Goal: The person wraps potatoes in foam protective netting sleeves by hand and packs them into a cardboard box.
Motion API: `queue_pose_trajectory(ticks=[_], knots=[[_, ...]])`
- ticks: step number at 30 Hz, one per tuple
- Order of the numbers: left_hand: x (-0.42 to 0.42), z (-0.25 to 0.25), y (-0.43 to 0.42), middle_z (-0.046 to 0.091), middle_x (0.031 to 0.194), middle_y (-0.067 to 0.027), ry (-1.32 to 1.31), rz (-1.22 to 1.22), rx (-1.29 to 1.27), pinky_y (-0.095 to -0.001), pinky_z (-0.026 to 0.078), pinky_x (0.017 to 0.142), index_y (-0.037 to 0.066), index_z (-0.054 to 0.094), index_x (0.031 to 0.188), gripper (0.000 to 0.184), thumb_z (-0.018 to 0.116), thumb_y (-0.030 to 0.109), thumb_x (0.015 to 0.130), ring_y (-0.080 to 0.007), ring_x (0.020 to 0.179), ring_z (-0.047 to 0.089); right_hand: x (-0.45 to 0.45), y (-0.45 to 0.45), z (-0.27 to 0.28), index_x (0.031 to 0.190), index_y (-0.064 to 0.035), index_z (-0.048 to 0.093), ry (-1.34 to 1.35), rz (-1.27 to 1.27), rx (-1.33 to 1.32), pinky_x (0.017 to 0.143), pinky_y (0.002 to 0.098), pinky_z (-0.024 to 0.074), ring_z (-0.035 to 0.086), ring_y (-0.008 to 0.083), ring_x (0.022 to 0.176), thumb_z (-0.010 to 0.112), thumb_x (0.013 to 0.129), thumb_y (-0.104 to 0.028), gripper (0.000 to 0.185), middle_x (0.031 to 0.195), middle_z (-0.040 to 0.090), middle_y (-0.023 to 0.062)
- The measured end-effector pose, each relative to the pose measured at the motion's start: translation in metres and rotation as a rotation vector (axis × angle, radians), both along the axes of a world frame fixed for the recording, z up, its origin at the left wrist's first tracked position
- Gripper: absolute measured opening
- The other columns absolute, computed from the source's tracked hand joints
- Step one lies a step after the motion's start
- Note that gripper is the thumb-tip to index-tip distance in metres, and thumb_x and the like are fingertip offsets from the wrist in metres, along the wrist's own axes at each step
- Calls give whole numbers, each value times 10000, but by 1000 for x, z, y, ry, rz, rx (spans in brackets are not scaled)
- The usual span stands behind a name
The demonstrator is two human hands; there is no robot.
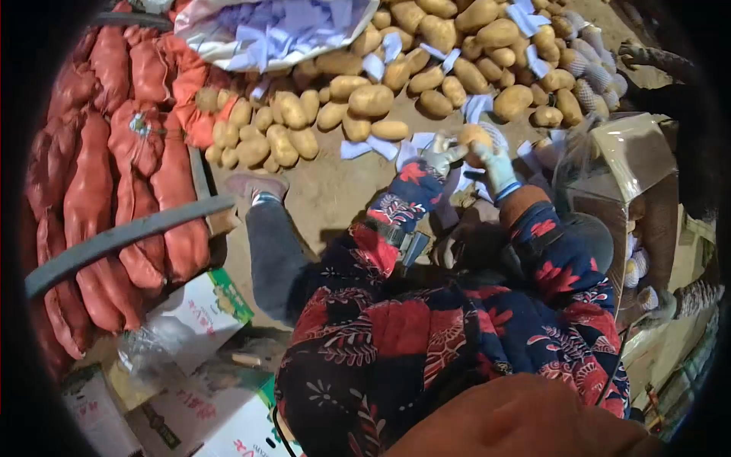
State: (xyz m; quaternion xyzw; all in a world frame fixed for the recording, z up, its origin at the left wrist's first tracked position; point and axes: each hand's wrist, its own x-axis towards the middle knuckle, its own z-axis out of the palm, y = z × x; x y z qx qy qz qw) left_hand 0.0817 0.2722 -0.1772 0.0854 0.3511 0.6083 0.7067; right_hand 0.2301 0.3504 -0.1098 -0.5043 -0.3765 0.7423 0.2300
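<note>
Between my two gloved hands, a potato is held above the ground, with a white foam net sleeve against its right side. My left hand has its fingers pinched at the potato's left side. From the right and below, my right hand grips the potato and net. How far the net covers the potato is hard to make out. Around my hands lie loose lilac-white strips, such as a strip just beyond them. Loose potatoes are heaped on the ground ahead.
A white sack of lilac strips stands at the back. Filled red bags lie left, behind a dark bar. Netted potatoes sit back right. A taped carton is at right, near another person's gloved hand. Printed cartons lie lower left.
</note>
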Motion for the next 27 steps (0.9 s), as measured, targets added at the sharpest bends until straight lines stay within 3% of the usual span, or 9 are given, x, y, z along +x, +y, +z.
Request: queue_pose_trajectory(ticks=[3,6,8,10,14,17,19,24,27], knots=[[12,5,1,437,1206,-206,-292,-20,109,-446,371,922,96,379,1242,589,544,418,777,-330,1097,452,14,5,0,1173,-89,461,391,190,-104,470,266,437,565,141,721,625,711,-326,544,944,577,54],[24,18,4,456,1195,-198,-370,15,119,-447,373,919,90,395,1229,570,535,419,786,-319,1092,458,19,-8,41,1221,-25,420,672,209,-485,711,354,502,573,243,934,604,738,-309,589,1116,547,129],[22,26,2,480,1135,-186,-339,90,47,-434,402,864,87,411,1178,488,519,384,805,-307,1026,488,20,-11,28,1232,45,381,696,204,-504,986,394,332,488,288,1101,628,719,-259,645,1231,466,173],[21,50,-4,529,1016,-162,-281,211,-110,-409,458,753,80,443,1074,330,485,312,844,-283,895,547,19,-11,26,1216,34,397,732,265,-505,902,373,416,526,278,1038,637,690,-237,639,1176,505,162],[10,52,-15,544,773,-63,143,345,-326,-353,509,630,53,475,988,120,450,121,893,-184,664,571,17,7,-2,1184,-3,408,402,242,-247,696,308,489,565,232,905,628,625,-162,621,1024,554,116],[7,29,-13,525,739,-52,271,375,-284,-341,504,616,46,474,989,123,462,110,885,-181,633,554,10,9,-16,1188,3,402,142,258,374,733,313,479,552,204,917,633,624,-139,626,1033,548,118],[7,25,-13,549,793,-75,177,494,-266,-324,492,631,47,482,988,122,467,109,884,-182,668,555,15,12,-10,1182,5,407,222,268,111,752,314,473,549,201,923,623,641,-143,601,1035,549,114],[3,53,18,587,911,-98,1055,-94,-82,-287,465,677,25,517,993,240,481,216,852,-178,761,570,12,-9,50,1127,-5,493,458,210,-417,852,314,427,548,196,936,562,764,-134,392,1067,559,96],[14,109,56,592,951,-99,1525,-704,111,-285,458,692,15,525,997,305,517,250,804,-180,815,568,13,-7,56,1136,-3,488,467,222,-268,856,348,430,544,221,981,557,764,-216,434,1073,568,117]])
